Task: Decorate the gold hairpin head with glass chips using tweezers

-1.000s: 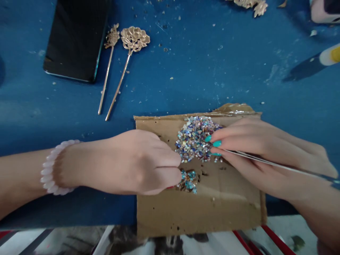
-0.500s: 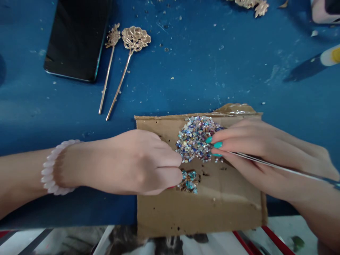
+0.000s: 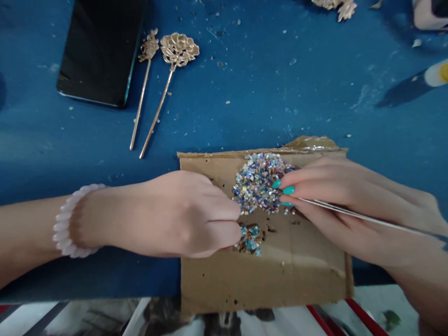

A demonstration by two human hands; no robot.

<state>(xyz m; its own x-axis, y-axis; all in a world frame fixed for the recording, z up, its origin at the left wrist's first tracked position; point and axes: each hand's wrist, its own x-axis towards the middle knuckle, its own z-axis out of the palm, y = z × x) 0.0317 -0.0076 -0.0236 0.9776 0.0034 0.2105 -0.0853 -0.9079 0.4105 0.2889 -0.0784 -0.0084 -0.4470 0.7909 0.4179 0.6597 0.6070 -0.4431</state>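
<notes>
My left hand [image 3: 182,214] is closed in a fist, its fingertips on a small gold-coloured ornament [image 3: 250,239] set with turquoise stones. Part of the ornament is hidden behind the fingers. My right hand [image 3: 343,200] has its thumb and fingers pinched together at the right side of a pile of small shiny stone chips [image 3: 257,182]. Thin metal tweezers [image 3: 357,215] lie across that hand, gripped near their tips. The tips are hidden, so a chip between them cannot be made out. A cardboard sheet [image 3: 297,280] lies under pile and ornament.
At the upper left, a black phone [image 3: 100,51] lies beside two gold hairpins, a smaller one [image 3: 140,102] and a larger one [image 3: 156,114]. Another gold ornament [image 3: 345,9] lies at the top. A white-and-yellow object [image 3: 436,74] stands at the right edge of the blue table [image 3: 262,102].
Almost nothing differs. The whole view has shifted very slightly, and both hands keep the same pose and hold.
</notes>
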